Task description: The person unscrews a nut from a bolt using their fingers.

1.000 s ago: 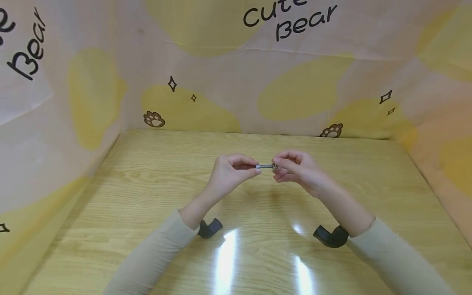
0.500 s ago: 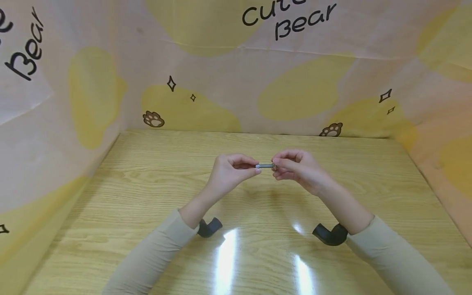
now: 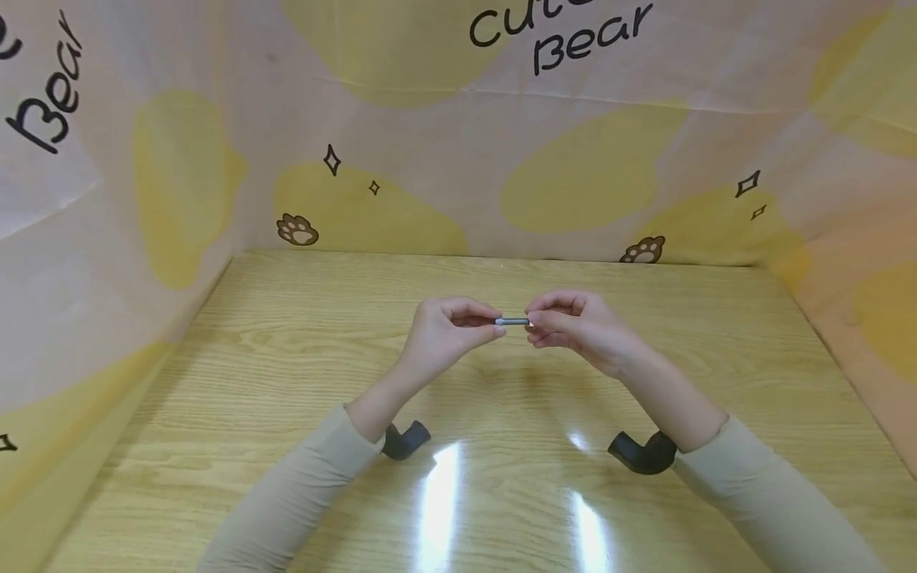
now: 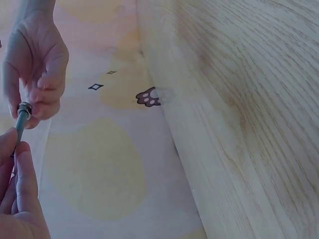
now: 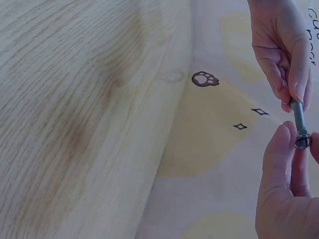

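A slim metal bolt (image 3: 513,321) is held level above the table between both hands. My left hand (image 3: 447,334) pinches its left end between thumb and fingers, covering that end. At the other end my right hand (image 3: 580,330) has its thumb and fingertips around a small nut (image 5: 302,141). The right wrist view shows that nut around the bolt's end, the bolt (image 5: 299,117) running up to the left hand (image 5: 281,45). In the left wrist view the threaded bolt (image 4: 21,122) meets the nut (image 4: 24,108) below the right hand (image 4: 42,69).
Beneath the hands lies a wood-grain table (image 3: 308,318) with bright reflections at its front. A printed cloth (image 3: 401,135) closes off the back and sides. One black curved piece (image 3: 406,440) is by the left wrist, another black curved piece (image 3: 642,454) by the right.
The right fingertips have shifted slightly left along the bolt and cover more of the nut in the head view. The left hand stays almost still.
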The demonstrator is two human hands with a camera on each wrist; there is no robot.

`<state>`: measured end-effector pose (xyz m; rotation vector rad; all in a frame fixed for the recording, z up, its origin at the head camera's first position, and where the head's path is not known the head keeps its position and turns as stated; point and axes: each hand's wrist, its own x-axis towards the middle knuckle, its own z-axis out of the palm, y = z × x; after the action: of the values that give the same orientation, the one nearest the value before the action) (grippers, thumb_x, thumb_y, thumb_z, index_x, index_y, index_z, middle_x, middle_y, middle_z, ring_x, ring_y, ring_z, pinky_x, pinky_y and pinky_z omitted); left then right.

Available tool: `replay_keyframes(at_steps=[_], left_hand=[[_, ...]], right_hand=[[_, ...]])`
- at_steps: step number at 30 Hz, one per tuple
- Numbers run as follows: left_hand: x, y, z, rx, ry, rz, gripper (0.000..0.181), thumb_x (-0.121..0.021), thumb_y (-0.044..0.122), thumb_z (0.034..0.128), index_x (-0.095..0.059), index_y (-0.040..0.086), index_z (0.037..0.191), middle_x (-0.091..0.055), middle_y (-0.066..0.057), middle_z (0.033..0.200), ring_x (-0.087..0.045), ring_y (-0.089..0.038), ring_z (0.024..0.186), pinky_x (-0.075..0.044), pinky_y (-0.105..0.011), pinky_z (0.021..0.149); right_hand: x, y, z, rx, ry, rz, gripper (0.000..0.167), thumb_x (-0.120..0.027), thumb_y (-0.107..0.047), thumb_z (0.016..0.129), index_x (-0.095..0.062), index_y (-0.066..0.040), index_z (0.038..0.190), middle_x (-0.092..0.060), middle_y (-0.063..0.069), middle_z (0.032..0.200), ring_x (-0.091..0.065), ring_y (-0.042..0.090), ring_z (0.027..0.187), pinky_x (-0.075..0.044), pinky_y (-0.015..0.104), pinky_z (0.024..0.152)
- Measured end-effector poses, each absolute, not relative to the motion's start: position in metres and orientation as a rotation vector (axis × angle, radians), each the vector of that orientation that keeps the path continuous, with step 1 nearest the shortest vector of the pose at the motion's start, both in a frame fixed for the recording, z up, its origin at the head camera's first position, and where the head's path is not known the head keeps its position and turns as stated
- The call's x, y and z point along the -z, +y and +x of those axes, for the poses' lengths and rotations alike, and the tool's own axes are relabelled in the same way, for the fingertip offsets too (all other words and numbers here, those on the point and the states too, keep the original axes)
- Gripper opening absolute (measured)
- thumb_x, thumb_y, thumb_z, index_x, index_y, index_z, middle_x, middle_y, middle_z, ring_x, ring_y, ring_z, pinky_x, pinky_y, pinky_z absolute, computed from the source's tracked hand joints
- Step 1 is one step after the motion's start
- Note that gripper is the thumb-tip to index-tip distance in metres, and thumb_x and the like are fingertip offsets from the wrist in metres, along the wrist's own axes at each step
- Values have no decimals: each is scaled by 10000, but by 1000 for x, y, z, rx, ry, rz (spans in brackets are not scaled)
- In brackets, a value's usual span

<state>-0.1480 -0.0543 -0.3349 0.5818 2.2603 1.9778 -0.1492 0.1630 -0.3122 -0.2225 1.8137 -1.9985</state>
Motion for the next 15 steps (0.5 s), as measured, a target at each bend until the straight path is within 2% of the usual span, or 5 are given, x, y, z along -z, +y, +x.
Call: replay_keyframes(at_steps=[4, 10, 15], left_hand=[[334, -54, -149, -1977, 2260, 587, 157, -751, 51, 776, -713, 5, 922, -694, -79, 899, -677, -175, 780, -560, -307, 718], [333, -53, -149, -1974, 2261, 600, 157, -752, 49, 775, -711, 3, 920, -694, -81, 893, -674, -174, 775, -560, -301, 713], [334, -53, -149, -1992, 2239, 599, 158, -754, 48, 773, -712, 0, 918, -697, -86, 892, -677, -183, 767, -563, -309, 707]], right_hand=[[313, 164, -149, 2012, 1834, -259, 183, -574, 67, 858, -596, -74, 973, -608, 57, 925, -641, 175, 819, -534, 297, 812], [312, 164, -149, 2003, 1799, -219, 74, -554, -24, 914, -619, -56, 930, -636, 65, 831, -649, 155, 724, -555, 283, 735], [312, 166, -149, 2018, 1811, -269, 168, -552, 51, 881, -597, -77, 980, -612, 60, 915, -650, 170, 817, -542, 301, 792]])
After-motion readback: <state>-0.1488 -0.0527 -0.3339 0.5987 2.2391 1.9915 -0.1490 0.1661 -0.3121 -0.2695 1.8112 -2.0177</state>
